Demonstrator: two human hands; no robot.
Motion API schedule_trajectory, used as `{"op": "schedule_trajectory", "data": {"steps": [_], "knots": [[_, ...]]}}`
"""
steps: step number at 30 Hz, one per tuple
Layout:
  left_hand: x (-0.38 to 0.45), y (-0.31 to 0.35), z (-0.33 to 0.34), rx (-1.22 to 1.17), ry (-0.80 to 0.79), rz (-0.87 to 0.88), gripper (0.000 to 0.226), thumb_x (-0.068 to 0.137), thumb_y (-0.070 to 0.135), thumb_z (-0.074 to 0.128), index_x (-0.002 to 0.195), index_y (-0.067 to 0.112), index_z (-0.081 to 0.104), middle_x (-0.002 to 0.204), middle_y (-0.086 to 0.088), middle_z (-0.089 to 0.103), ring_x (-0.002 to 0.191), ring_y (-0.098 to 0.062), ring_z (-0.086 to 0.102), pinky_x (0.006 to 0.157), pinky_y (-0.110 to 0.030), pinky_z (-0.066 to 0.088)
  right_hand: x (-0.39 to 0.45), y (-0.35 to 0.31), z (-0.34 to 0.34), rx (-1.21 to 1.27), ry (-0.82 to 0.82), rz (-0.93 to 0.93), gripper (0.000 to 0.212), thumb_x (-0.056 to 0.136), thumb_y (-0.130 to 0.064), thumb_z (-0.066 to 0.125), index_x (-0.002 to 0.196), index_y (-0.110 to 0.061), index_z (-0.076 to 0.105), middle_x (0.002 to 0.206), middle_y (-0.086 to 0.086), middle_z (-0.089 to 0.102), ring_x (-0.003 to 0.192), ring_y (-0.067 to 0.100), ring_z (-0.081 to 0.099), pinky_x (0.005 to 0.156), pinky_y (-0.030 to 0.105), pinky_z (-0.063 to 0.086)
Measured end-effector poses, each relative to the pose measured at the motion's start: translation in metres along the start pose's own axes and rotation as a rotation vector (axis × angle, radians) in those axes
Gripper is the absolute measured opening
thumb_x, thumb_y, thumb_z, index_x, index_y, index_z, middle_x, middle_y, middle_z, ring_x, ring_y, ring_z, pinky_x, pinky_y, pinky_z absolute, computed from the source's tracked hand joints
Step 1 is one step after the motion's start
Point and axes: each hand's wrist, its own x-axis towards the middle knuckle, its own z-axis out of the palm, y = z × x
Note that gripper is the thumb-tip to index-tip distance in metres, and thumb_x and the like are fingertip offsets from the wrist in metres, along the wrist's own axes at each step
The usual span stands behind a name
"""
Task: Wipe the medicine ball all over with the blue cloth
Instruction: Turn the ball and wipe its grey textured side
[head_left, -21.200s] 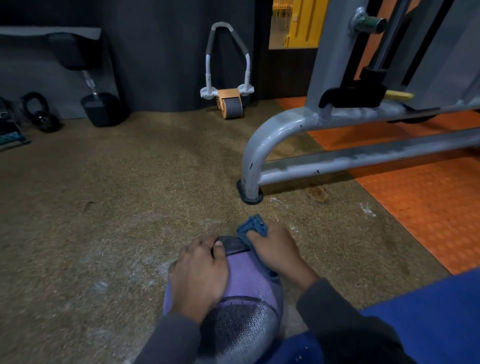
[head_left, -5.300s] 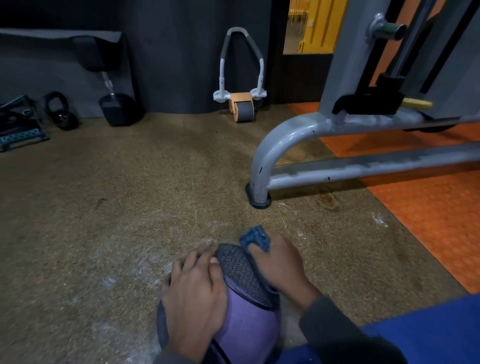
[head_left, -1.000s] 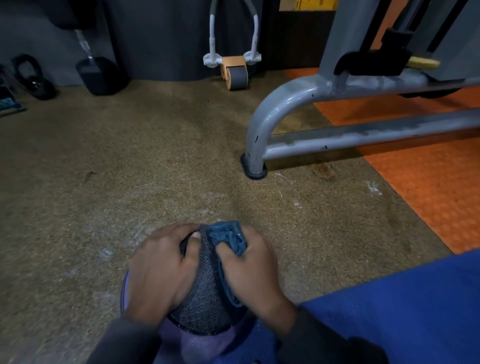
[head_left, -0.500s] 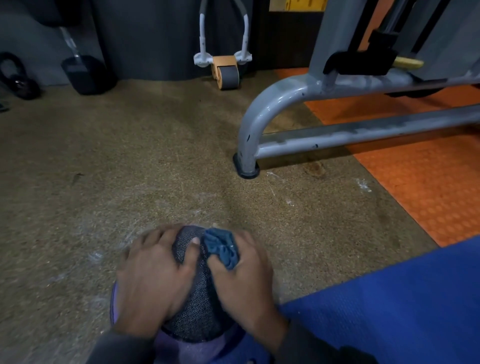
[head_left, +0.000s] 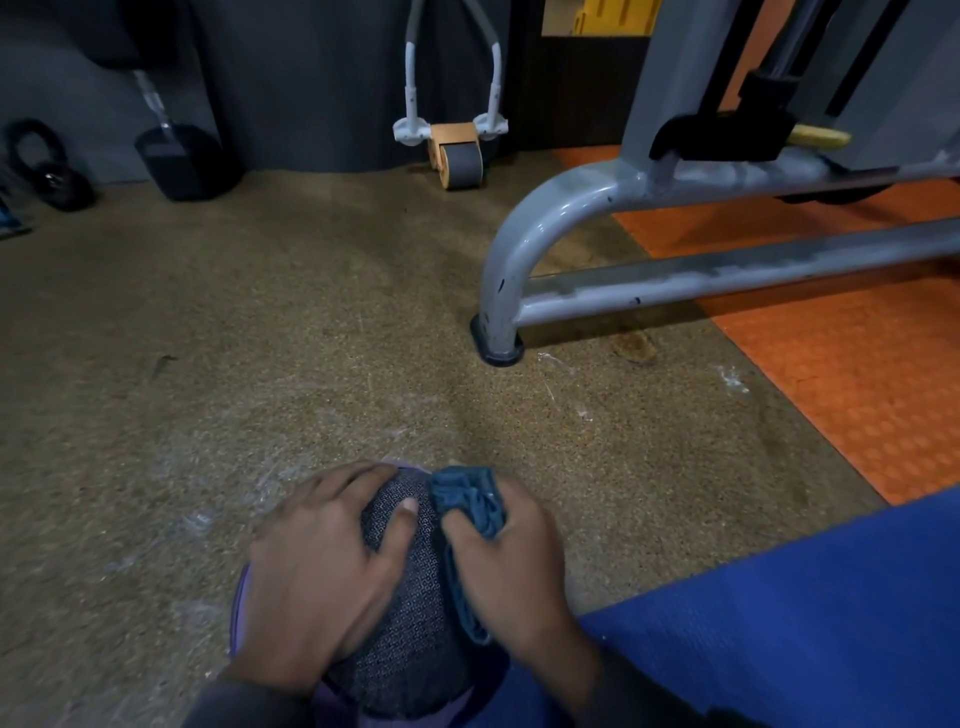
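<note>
Vs 0.5 s ago: right hand (head_left: 511, 558), gripping blue cloth (head_left: 470, 499), unmoved; left hand (head_left: 322, 566) still flat on medicine ball (head_left: 410, 623).

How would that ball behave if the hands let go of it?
The medicine ball is round, so it would probably roll on the floor. Its dark textured panel looks grippy, not slippery. The left hand pressed flat on it suggests it needs steadying.

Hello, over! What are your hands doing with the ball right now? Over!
Left hand flat on medicine ball, steadying. Right hand presses bunched blue cloth against its grey panel. Nothing in the way.
</note>
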Motion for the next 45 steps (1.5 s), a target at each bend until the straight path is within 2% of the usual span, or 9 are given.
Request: {"op": "schedule_trajectory", "data": {"steps": [4, 8, 13, 16, 23, 31, 35, 39, 45], "knots": [[-0.004, 0.004, -0.002, -0.01, -0.008, -0.007, 0.052, 0.082, 0.059, 0.036, 0.119, 0.033, 0.063, 0.125, 0.018, 0.061, 0.114, -0.01, 0.057, 0.095, -0.038, 0.048, 0.031, 0.01, -0.003, 0.028, -0.049, 0.178, 0.02, 0.073, -0.045, 0.059, 0.069, -0.025, 0.062, 0.064, -0.007, 0.063, 0.062, 0.013, 0.06, 0.061, 0.032, 0.047], [-0.01, 0.006, -0.003, -0.023, -0.002, 0.0, 0.052, 0.079, 0.06, 0.039, 0.117, 0.035, 0.065, 0.124, 0.021, 0.06, 0.115, -0.008, 0.056, 0.093, -0.039, 0.049, 0.044, 0.034, -0.005, 0.089, -0.162, 0.46, 0.016, 0.085, -0.026, 0.061, 0.078, -0.015, 0.069, 0.079, 0.01, 0.07, 0.076, 0.028, 0.067, 0.073, 0.042, 0.053], [-0.011, 0.002, -0.003, -0.042, -0.019, 0.077, 0.05, 0.08, 0.057, 0.042, 0.119, 0.035, 0.064, 0.124, 0.022, 0.06, 0.118, -0.006, 0.053, 0.098, -0.037, 0.047, 0.023, 0.016, -0.005, -0.02, -0.064, 0.161, 0.028, 0.063, -0.054, 0.053, 0.081, -0.036, 0.066, 0.069, -0.013, 0.068, 0.063, 0.005, 0.062, 0.06, 0.03, 0.049], [-0.016, -0.001, -0.004, -0.059, 0.001, 0.078, 0.051, 0.079, 0.055, 0.043, 0.119, 0.032, 0.065, 0.123, 0.019, 0.062, 0.117, -0.009, 0.055, 0.097, -0.039, 0.047, 0.018, 0.001, 0.002, -0.088, -0.054, 0.012, 0.032, 0.065, -0.056, 0.049, 0.08, -0.031, 0.062, 0.067, -0.011, 0.064, 0.055, 0.005, 0.058, 0.055, 0.031, 0.046], [-0.023, 0.003, -0.004, -0.105, 0.02, 0.072, 0.05, 0.077, 0.06, 0.043, 0.115, 0.038, 0.067, 0.122, 0.023, 0.061, 0.121, -0.008, 0.053, 0.1, -0.043, 0.046, 0.038, 0.035, -0.006, 0.112, -0.148, 0.478, 0.016, 0.084, -0.025, 0.061, 0.078, -0.011, 0.067, 0.077, 0.007, 0.067, 0.072, 0.025, 0.062, 0.076, 0.047, 0.053], [-0.018, -0.006, -0.001, -0.136, 0.02, 0.102, 0.048, 0.08, 0.057, 0.044, 0.117, 0.037, 0.066, 0.122, 0.023, 0.061, 0.119, -0.004, 0.053, 0.097, -0.04, 0.048, 0.006, -0.009, 0.001, -0.113, -0.042, -0.034, 0.032, 0.066, -0.054, 0.047, 0.09, -0.038, 0.061, 0.072, -0.011, 0.064, 0.065, 0.007, 0.059, 0.062, 0.033, 0.05], [-0.02, -0.006, -0.001, -0.141, 0.037, 0.08, 0.049, 0.078, 0.059, 0.045, 0.115, 0.037, 0.068, 0.122, 0.022, 0.062, 0.12, -0.007, 0.054, 0.098, -0.04, 0.047, 0.037, -0.001, 0.003, -0.124, -0.141, 0.149, 0.028, 0.071, -0.054, 0.053, 0.076, -0.028, 0.062, 0.069, -0.006, 0.063, 0.069, 0.02, 0.062, 0.064, 0.035, 0.047], [-0.021, -0.002, -0.001, -0.137, 0.063, 0.05, 0.046, 0.076, 0.061, 0.045, 0.11, 0.042, 0.069, 0.12, 0.027, 0.061, 0.119, -0.004, 0.054, 0.096, -0.04, 0.049, 0.052, 0.021, -0.004, -0.077, -0.266, 0.365, 0.018, 0.083, -0.039, 0.062, 0.093, -0.025, 0.066, 0.092, 0.001, 0.069, 0.085, 0.022, 0.065, 0.083, 0.041, 0.054], [-0.019, -0.001, 0.001, -0.118, 0.047, 0.082, 0.045, 0.078, 0.057, 0.046, 0.113, 0.038, 0.069, 0.12, 0.025, 0.062, 0.115, -0.005, 0.057, 0.092, -0.039, 0.052, 0.035, -0.012, 0.01, -0.183, -0.196, -0.015, 0.031, 0.065, -0.059, 0.047, 0.087, -0.044, 0.061, 0.074, -0.018, 0.065, 0.065, 0.006, 0.061, 0.058, 0.027, 0.047]]}}
